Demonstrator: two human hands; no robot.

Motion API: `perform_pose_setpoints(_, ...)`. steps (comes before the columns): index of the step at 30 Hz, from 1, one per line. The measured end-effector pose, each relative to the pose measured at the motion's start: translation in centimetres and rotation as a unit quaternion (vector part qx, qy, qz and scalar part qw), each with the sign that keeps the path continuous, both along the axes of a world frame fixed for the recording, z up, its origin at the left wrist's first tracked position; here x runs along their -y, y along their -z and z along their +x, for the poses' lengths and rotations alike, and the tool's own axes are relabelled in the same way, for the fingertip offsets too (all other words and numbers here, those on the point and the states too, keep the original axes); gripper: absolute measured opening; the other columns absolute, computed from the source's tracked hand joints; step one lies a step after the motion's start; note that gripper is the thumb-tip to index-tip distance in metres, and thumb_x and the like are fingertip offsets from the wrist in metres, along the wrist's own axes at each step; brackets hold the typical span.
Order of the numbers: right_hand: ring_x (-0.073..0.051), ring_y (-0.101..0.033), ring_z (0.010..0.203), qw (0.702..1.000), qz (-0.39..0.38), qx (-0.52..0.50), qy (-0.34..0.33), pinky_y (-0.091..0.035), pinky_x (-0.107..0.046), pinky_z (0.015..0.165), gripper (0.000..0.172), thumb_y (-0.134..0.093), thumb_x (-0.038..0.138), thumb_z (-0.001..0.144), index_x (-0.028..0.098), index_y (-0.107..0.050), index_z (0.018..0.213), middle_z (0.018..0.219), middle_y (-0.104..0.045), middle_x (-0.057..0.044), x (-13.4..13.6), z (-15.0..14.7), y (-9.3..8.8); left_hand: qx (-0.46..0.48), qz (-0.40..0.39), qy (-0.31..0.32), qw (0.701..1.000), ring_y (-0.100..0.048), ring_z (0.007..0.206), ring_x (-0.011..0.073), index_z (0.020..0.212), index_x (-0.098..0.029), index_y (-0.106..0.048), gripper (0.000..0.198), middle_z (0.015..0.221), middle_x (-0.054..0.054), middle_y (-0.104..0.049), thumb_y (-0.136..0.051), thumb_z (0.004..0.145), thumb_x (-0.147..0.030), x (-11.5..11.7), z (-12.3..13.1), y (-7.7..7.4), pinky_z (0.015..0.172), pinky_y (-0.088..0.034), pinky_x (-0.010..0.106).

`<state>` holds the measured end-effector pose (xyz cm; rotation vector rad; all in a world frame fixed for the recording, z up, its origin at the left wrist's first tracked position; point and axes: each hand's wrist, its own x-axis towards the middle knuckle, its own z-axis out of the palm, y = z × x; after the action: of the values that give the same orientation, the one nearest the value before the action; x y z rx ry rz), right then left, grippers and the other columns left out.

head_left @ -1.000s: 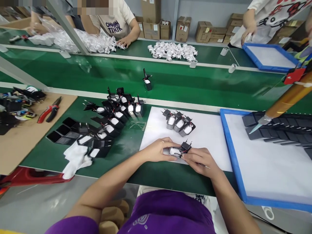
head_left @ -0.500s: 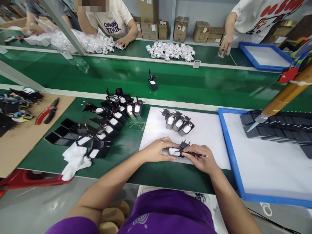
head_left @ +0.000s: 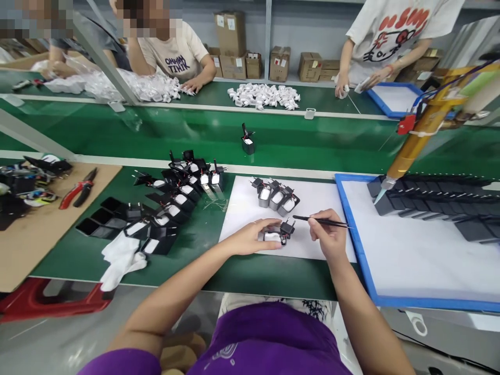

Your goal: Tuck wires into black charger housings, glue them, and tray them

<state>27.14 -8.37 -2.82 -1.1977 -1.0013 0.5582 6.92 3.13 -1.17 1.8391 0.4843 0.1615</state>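
On the white sheet (head_left: 242,211), my left hand (head_left: 250,238) holds an open black plug adapter (head_left: 273,238) by its sides. Its pronged cap (head_left: 288,227) stands off the housing at the right, joined by red and black wires, and a white part fills the opening. My right hand (head_left: 330,234) is closed on dark tweezers (head_left: 318,220), their tips pointing left, just above and apart from the cap. Behind the left hand, several similar open adapters (head_left: 276,196) stand together on the sheet.
At left are more open adapters (head_left: 182,200), white gloves (head_left: 123,255) and red-handled pliers (head_left: 78,192). To the right, a blue-rimmed tray (head_left: 361,260) holds rows of black adapters, with an amber dispenser (head_left: 410,140) hanging over it. One adapter (head_left: 247,143) stands on the green belt. Co-workers sit or stand beyond.
My right hand has drawn the tweezers away from the adapter, up and to the right. The left hand keeps hold of the adapter. The view has shifted slightly.
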Motion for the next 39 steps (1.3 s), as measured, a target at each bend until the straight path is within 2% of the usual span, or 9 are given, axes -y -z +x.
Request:
perform_pose_setpoints(4,-0.007,-0.046,0.038,1.0,0.002,0.006,0.015,-0.038,-0.021,0.037,0.017,-0.066,0.035,0.083,0.021,-0.055,0.082,0.055,-0.05,0.007,-0.1,0.0,0.0,-0.001,-0.051,0.006,0.999,-0.052,0.126,0.0271,0.133,-0.021,-0.049,0.067,0.137,0.013,-0.054,-0.075,0.075,-0.04,0.1,1.6,0.7,0.107,-0.039,0.045)
perform_pose_setpoints(8,-0.007,-0.047,0.04,1.0,-0.008,-0.002,0.021,-0.038,-0.021,0.036,0.019,-0.067,0.036,0.081,0.02,-0.056,0.08,0.059,-0.051,0.006,-0.2,0.1,0.1,0.042,-0.059,0.022,0.997,-0.058,0.117,0.0242,0.124,-0.019,-0.052,0.049,0.125,0.013,-0.062,-0.067,0.081,-0.038,0.4,3.0,0.9,0.092,-0.05,0.038)
perform_pose_setpoints(11,-0.007,-0.047,0.041,1.0,-0.007,-0.007,0.017,-0.039,-0.021,0.037,0.017,-0.067,0.034,0.081,0.02,-0.057,0.08,0.06,-0.051,0.005,-0.4,0.2,0.2,0.071,0.067,-0.019,0.995,-0.063,0.104,0.0215,0.114,-0.018,-0.053,0.036,0.112,0.01,-0.066,-0.063,0.082,-0.031,0.8,3.0,0.6,0.088,-0.051,0.035)
perform_pose_setpoints(15,-0.007,-0.047,0.042,1.0,-0.008,-0.011,0.017,-0.039,-0.021,0.037,0.016,-0.067,0.033,0.081,0.02,-0.058,0.081,0.062,-0.052,0.005,-0.4,0.2,0.3,0.074,0.254,-0.045,0.963,-0.063,0.093,0.0223,0.113,-0.016,-0.052,0.039,0.105,0.009,-0.065,-0.061,0.076,-0.025,1.0,2.6,0.5,0.085,-0.05,0.036)
perform_pose_setpoints(21,-0.006,-0.047,0.042,1.0,-0.018,-0.011,0.018,-0.04,-0.021,0.038,0.016,-0.067,0.034,0.081,0.02,-0.059,0.081,0.065,-0.054,0.004,-0.4,0.3,0.5,0.031,0.373,0.016,0.927,-0.059,0.089,0.024,0.134,-0.015,-0.043,0.06,0.1,0.01,-0.062,-0.053,0.074,-0.016,1.2,2.4,0.0,0.083,-0.048,0.035)
perform_pose_setpoints(25,-0.006,-0.047,0.042,1.0,-0.017,-0.01,0.021,-0.04,-0.02,0.038,0.016,-0.067,0.034,0.082,0.019,-0.059,0.081,0.066,-0.054,0.004,-0.5,0.4,0.5,-0.042,0.446,0.045,0.893,-0.054,0.09,0.026,0.144,-0.012,-0.032,0.064,0.093,0.01,-0.057,-0.048,0.082,-0.017,2.1,1.9,-1.7,0.085,-0.045,0.038)
perform_pose_setpoints(29,-0.006,-0.048,0.045,0.999,-0.027,-0.006,0.03,-0.04,-0.02,0.039,0.018,-0.067,0.036,0.081,0.019,-0.06,0.082,0.069,-0.055,0.003,-0.5,0.3,0.5,-0.069,0.455,0.057,0.886,-0.051,0.093,0.0254,0.149,-0.013,-0.017,0.06,0.098,0.01,-0.057,-0.039,0.095,-0.026,3.0,1.4,-2.9,0.087,-0.044,0.04)
perform_pose_setpoints(34,-0.007,-0.048,0.048,0.999,-0.034,0.003,0.032,-0.04,-0.02,0.04,0.018,-0.066,0.037,0.082,0.02,-0.061,0.083,0.07,-0.056,0.002,-0.5,0.2,0.5,-0.046,0.47,0.03,0.881,-0.051,0.098,0.026,0.14,-0.012,-0.035,0.045,0.104,0.013,-0.059,-0.039,0.098,-0.028,3.5,1.1,-2.0,0.087,-0.045,0.04)
perform_pose_setpoints(39,-0.007,-0.047,0.048,0.998,-0.036,0.019,0.037,-0.04,-0.021,0.043,0.016,-0.066,0.035,0.083,0.02,-0.062,0.083,0.071,-0.056,0.002,-0.5,0.2,0.7,-0.002,0.431,0.003,0.902,-0.056,0.091,0.0222,0.117,-0.014,-0.054,0.031,0.096,0.01,-0.062,-0.05,0.094,-0.036,3.3,0.9,-1.3,0.083,-0.047,0.034)
